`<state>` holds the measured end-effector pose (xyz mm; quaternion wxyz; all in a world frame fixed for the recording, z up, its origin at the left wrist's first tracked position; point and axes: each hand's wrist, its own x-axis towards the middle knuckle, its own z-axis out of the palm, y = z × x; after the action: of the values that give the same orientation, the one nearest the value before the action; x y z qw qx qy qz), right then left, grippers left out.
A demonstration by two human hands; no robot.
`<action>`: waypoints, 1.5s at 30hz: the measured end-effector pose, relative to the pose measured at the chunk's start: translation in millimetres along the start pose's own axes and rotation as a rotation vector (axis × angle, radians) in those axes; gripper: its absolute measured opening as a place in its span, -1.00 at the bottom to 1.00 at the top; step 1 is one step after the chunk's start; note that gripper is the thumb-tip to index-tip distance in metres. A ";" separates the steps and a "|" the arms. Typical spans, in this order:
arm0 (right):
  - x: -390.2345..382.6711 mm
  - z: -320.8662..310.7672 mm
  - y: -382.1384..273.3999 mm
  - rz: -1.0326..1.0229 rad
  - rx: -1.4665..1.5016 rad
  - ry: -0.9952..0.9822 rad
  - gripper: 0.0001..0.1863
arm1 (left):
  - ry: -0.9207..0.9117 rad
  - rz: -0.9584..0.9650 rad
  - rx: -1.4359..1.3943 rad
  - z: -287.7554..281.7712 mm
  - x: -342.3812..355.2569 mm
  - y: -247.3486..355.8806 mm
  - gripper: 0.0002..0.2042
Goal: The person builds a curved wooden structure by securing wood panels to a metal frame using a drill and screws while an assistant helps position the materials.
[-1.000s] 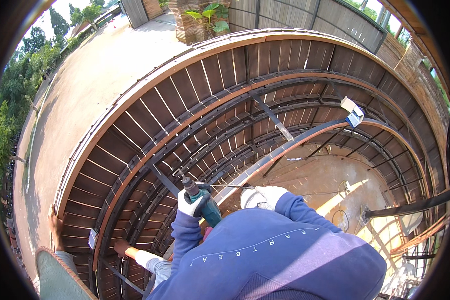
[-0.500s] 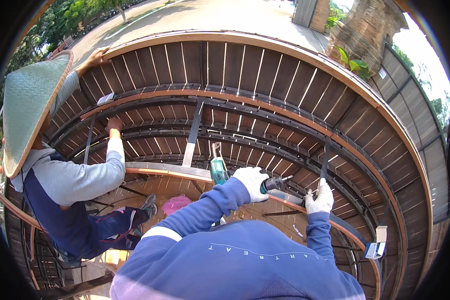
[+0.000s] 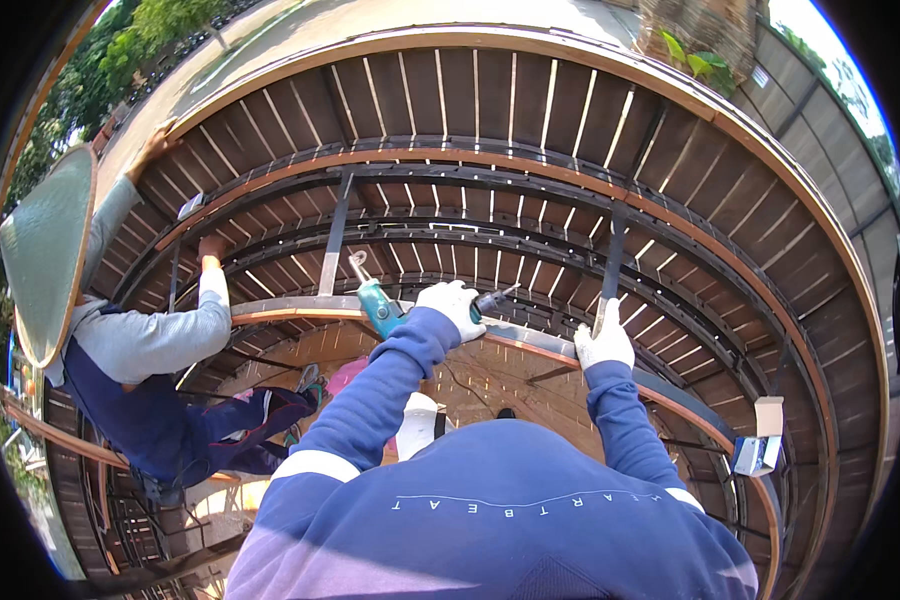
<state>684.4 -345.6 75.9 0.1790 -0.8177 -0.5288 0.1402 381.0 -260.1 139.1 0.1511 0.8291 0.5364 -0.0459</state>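
Note:
A teal corded-style power drill [image 3: 379, 307] lies in the grip of my left hand [image 3: 452, 306], which wears a white work glove. Its dark chuck [image 3: 489, 301] and thin bit stick out to the right of the glove, and a metal hook is at the other end. My right hand [image 3: 607, 345], also gloved, closes around the lower end of a dark metal strut [image 3: 615, 258]. That strut crosses the curved rails of a slatted structure. A curved rim [image 3: 530, 340] runs just below both hands. The glove hides the drill's handle.
At the left, another person in a conical hat [image 3: 50, 250] rests hands on the structure. A second strut [image 3: 337, 235] stands left of the drill. A small open box [image 3: 757, 454] sits on the right rim, and another small box [image 3: 191, 206] lies on the left rail.
The view has shifted. In it, the drill and my left hand sit farther left and higher, and my right hand is also higher, still at the strut. The drill remains in my left hand.

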 end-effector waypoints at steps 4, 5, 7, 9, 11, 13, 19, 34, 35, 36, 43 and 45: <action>-0.7 -25.6 -15.0 -0.001 0.030 -0.152 -0.11 | -0.044 -0.118 0.006 0.1 5.0 -4.9 -0.48; -0.1 -26.4 -16.0 -0.013 0.037 -0.179 -0.15 | -0.021 -0.134 0.052 9.8 6.0 -13.2 -0.47; -2.7 -27.5 1.1 -0.088 0.115 -0.114 -0.26 | -0.019 -0.070 0.154 19.9 16.9 -11.8 -0.44; -5.4 -12.3 23.9 -0.112 0.213 0.100 -0.48 | -0.031 -0.002 0.228 22.7 25.6 2.9 -0.40; -16.9 -41.1 42.4 -0.168 0.345 0.223 -0.70 | 0.004 0.024 0.250 31.8 33.7 -3.8 -0.38; -34.1 -71.5 77.2 -0.146 0.444 0.377 -0.86 | 0.012 -0.003 0.253 39.7 35.6 -18.6 -0.38; -100.5 -239.1 283.4 0.381 -0.342 0.678 -0.59 | -0.047 -0.045 0.116 26.0 34.9 -4.3 -0.49; -62.2 -274.0 391.8 0.510 -0.538 -0.107 -0.68 | -0.012 -0.109 0.068 19.1 31.6 -10.8 -0.54; -65.5 -272.3 395.5 0.515 -0.545 -0.103 -0.68 | -0.008 -0.107 0.056 17.5 33.3 -4.6 -0.56; -64.3 -269.6 398.6 0.498 -0.552 -0.098 -0.68 | -0.016 -0.134 0.053 22.0 33.5 -14.5 -0.55; -68.7 -250.5 470.5 0.394 -0.532 0.029 -0.66 | -0.143 -0.194 0.051 -5.2 24.0 5.0 -0.52; -62.0 -242.4 463.9 0.335 -0.492 0.079 -0.73 | -0.190 -0.232 0.056 -10.5 15.6 1.2 -0.52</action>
<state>1138.9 -612.1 91.2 -0.0298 -0.9173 -0.3971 0.0037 387.7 -243.7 145.6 0.1719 0.7574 0.6103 -0.1561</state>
